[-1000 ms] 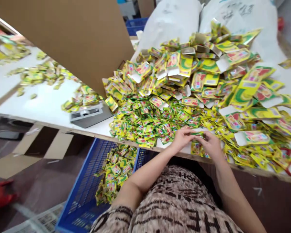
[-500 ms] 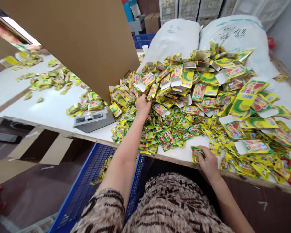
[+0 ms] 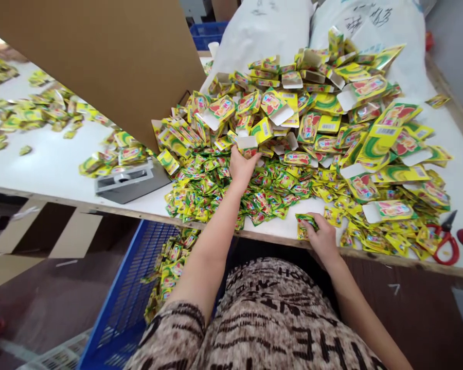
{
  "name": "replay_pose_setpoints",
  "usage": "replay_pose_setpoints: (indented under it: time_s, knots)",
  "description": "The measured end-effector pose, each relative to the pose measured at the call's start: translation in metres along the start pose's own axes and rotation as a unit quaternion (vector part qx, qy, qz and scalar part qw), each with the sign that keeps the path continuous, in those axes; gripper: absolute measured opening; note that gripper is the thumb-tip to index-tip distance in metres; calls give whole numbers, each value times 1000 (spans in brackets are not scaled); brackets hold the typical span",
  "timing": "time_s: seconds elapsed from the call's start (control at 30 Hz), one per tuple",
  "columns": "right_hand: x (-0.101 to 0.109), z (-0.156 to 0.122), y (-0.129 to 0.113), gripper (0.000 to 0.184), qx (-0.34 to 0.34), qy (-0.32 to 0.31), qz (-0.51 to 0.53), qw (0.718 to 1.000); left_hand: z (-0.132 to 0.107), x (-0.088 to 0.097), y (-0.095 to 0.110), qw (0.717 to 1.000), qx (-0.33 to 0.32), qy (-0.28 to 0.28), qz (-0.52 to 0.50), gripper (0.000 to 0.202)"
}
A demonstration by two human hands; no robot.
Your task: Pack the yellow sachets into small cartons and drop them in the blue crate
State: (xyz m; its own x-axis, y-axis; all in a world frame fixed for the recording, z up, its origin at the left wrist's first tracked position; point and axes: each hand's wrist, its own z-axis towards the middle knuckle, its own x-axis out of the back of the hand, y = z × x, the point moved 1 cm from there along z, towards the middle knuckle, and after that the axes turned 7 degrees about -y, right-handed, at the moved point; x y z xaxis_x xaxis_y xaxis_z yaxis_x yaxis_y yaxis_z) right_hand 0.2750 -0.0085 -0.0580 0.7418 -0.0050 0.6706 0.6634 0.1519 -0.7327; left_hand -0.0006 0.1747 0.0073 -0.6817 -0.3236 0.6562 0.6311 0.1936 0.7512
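Observation:
My left hand (image 3: pixel 241 165) reaches forward into the heap and closes its fingers on a small yellow-green carton (image 3: pixel 248 143) at the edge of the pile of flat cartons (image 3: pixel 332 113). My right hand (image 3: pixel 321 235) rests near the table's front edge, gripping a small stack of yellow-green sachets (image 3: pixel 304 224). Between the two hands lies a spread of loose sachets (image 3: pixel 270 192) on the white table (image 3: pixel 54 164).
A tall brown cardboard sheet (image 3: pixel 108 56) stands at the left of the pile, with a grey metal device (image 3: pixel 127 181) at its foot. A blue crate (image 3: pixel 127 303) holding sachets sits below the table. Red-handled scissors (image 3: pixel 442 241) lie at the right edge. Two white sacks (image 3: pixel 266 31) lie behind.
A second ago both hands were together over the sachets at the front edge. The left hand then reached out to the carton pile and now grips a carton; the right stayed, holding the stack.

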Motion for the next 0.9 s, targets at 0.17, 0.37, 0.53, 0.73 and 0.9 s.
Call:
replay_pose_setpoints:
  time_s: [0.17,0.37,0.53,0.73,0.9]
  knots:
    - [14,7,-12,20,-46,72,101,991,-48,5,24,1000,-20,-9,-3,50]
    - [41,44,-59,21,32,144,159,976,-170,-30,26,928,-76,-351,-102,34]
    - [42,51,-64,15,137,16,-10,990,-197,-54,19,959,-6,-266,-98,34]
    - [40,43,-66,24,198,18,-36,979,-192,-51,13,954,-17,-275,-114,34]
    - [30,42,-67,26,239,-32,-48,969,-198,-46,7,952,-18,-278,-125,32]
